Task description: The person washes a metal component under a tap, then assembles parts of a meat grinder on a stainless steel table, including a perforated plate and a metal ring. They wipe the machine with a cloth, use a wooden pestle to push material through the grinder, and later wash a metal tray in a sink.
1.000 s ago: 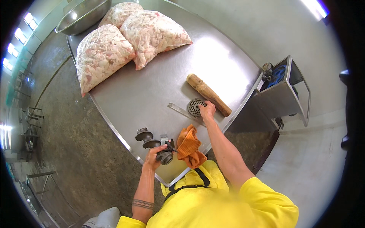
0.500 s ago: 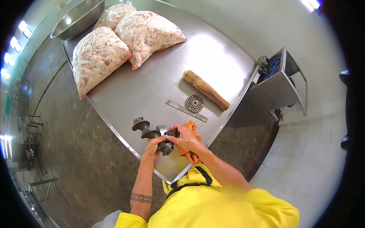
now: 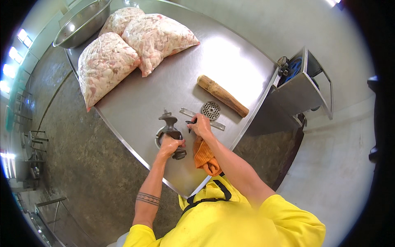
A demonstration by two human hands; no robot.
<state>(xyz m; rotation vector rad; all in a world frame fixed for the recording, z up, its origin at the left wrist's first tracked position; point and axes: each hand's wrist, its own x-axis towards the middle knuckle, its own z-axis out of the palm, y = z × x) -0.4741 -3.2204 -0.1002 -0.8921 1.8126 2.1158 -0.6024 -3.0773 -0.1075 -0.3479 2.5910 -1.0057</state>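
Note:
My left hand (image 3: 169, 146) is wrapped round a dark metal grinder auger (image 3: 168, 120), its spiral flights showing beyond and below the fingers. Beside the auger, a light metal ring (image 3: 158, 139) is partly hidden behind my left hand; whether the hand touches it I cannot tell. Just to the right, my right hand (image 3: 200, 126) pinches a small dark blade-like piece (image 3: 191, 122) between its fingertips. A round perforated grinder plate (image 3: 210, 110) and a flat metal bar (image 3: 218, 125) lie just beyond the right hand. An orange cloth (image 3: 205, 158) is crumpled by my right forearm.
A thick wooden stick (image 3: 222, 95) rests on the steel table (image 3: 173, 78). Bags of pale meat or fat pieces (image 3: 108, 68) fill the far left beside a large metal bowl (image 3: 82, 25). Off the table's right edge stands a metal box (image 3: 298, 78) with blue cord.
My hands have moved apart: the left turned the auger more upright, while the right went away from me with the small dark piece. The ring now sits left of the auger.

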